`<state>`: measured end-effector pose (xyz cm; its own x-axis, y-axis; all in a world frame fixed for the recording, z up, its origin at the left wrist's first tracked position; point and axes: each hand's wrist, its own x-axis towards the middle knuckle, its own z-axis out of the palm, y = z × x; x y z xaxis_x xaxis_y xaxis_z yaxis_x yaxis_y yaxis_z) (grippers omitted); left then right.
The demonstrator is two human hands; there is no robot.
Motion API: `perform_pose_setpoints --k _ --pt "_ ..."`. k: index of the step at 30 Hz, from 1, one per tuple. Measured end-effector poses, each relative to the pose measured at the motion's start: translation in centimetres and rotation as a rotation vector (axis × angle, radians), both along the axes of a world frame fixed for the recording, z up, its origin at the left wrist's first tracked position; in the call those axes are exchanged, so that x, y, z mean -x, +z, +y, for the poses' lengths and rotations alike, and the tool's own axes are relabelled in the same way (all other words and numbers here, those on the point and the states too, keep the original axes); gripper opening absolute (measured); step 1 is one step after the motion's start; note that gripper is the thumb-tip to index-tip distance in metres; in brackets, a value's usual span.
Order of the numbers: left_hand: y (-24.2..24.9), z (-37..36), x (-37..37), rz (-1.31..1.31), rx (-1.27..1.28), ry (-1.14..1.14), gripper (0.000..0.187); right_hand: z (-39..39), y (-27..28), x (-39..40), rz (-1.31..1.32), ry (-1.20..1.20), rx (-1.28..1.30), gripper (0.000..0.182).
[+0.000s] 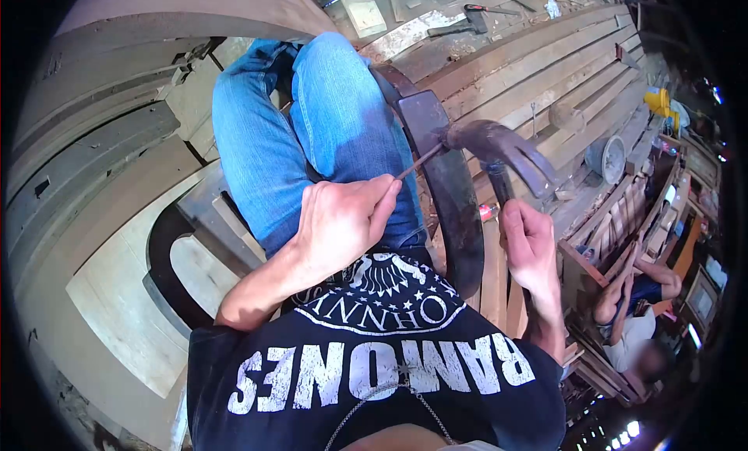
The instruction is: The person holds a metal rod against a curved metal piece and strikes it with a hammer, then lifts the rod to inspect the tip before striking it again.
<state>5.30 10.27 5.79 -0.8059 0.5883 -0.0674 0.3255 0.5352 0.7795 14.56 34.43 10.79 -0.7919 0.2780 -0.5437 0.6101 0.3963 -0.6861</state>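
Observation:
My left hand [340,221] is closed over my lap, pinching a thin metal rod [418,164] between thumb and fingertips. The rod slants up to the right, its far tip overlapping the face of a claw hammer [502,149]. My right hand [530,244] is wrapped round the hammer's handle, with the claw turned to the right. Under the hammer runs the dark curved armrest [460,237] of the chair I sit in. The other armrest [164,252] curves at my left side.
Long wooden planks [538,85] lie side by side beyond the chair. A hatchet [467,21] rests among scraps on the floor ahead. A round pale container [606,159] and a yellow object [658,100] stand to the right. Another person [635,326] is at the far right.

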Motion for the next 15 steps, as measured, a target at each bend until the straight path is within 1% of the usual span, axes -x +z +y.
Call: perform_pose_setpoints --k 1,5,7,13,15 --pt "0.02 0.06 0.06 0.009 0.005 -0.003 0.008 0.11 -0.11 -0.05 0.004 0.035 -0.027 0.04" --pt "-0.15 0.03 -0.03 0.01 -0.002 -0.006 0.009 0.14 -0.02 -0.11 0.008 -0.001 -0.019 0.04" --pt "-0.22 0.09 -0.09 0.021 -0.023 0.009 0.009 0.3 0.01 -0.05 -0.008 0.092 -0.033 0.042" --pt "0.03 0.09 0.02 0.001 0.018 -0.004 0.009 0.09 -0.04 -0.11 0.001 0.013 -0.034 0.04" --pt "-0.01 0.03 -0.06 0.003 0.014 -0.003 0.009 0.02 0.13 0.13 0.007 0.041 -0.069 0.039"
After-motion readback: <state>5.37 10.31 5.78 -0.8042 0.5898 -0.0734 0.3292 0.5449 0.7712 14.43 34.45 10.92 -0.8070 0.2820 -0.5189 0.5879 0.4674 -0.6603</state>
